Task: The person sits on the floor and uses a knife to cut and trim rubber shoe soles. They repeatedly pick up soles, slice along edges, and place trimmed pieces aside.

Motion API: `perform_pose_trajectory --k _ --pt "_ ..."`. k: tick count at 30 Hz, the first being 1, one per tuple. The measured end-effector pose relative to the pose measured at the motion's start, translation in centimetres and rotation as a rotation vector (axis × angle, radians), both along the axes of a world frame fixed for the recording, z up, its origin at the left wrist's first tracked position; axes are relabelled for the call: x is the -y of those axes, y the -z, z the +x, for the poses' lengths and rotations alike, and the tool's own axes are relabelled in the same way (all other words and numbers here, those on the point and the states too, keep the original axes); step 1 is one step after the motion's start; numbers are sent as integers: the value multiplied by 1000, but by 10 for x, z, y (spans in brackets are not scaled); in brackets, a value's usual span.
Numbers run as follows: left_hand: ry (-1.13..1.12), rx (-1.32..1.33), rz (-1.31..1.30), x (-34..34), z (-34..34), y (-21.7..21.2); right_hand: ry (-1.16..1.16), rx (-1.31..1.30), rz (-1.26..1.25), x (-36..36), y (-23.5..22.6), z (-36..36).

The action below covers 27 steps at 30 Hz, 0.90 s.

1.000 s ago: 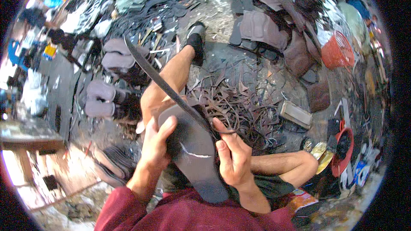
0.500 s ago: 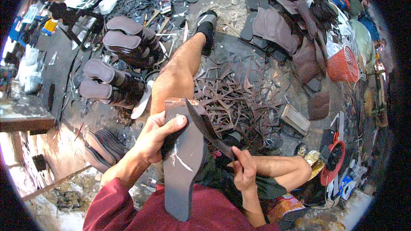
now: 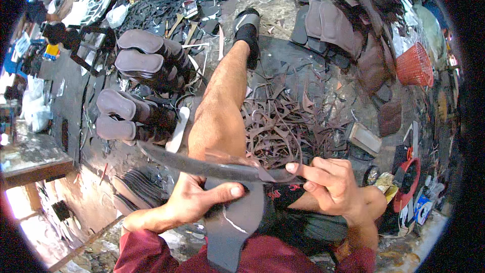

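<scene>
A grey shoe sole (image 3: 242, 210) lies over the person's lap, its narrow end running down against the maroon shirt (image 3: 262, 255) and a white mark across its face. The left hand (image 3: 194, 199) is closed on the sole's left edge, thumb laid over the top. One long dark strip (image 3: 202, 167) crosses above the sole's far end; whether the two touch there cannot be told. The right hand (image 3: 336, 187) pinches the strip's right end between thumb and fingers, well apart from the left hand, while the other end juts past the left hand over the floor, with room around its tip.

Beyond the lap, one bare leg (image 3: 220, 101) stretches forward, with a heap of brown offcuts (image 3: 273, 126), too tangled to count, just to its right. To its left stand two bundles of padded soles: a far bundle (image 3: 139, 60) and a near bundle (image 3: 116, 116), each showing two rounded tops foremost. Farther right are one pale rectangular block (image 3: 365, 139), one red mesh basket (image 3: 415, 65) and one red round basin (image 3: 408, 187).
</scene>
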<state>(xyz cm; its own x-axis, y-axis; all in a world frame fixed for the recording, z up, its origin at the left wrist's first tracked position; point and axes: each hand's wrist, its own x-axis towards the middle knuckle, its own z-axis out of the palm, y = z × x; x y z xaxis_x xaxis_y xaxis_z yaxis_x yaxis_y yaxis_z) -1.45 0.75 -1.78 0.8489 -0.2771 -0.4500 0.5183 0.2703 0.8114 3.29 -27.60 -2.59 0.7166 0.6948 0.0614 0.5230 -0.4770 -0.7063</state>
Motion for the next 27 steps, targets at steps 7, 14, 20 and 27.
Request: perform_pose_trajectory --k 7,14,20,27 --pt "260 -23 193 -11 1 6 -180 -141 -112 -19 -28 45" --pt "464 -89 329 0 4 -3 -352 -328 -276 -47 -34 63" --pt "91 521 -331 -4 -13 58 354 -383 417 12 -33 -31" --pt "-588 -82 -369 124 -8 1 683 -631 803 12 -17 -108"
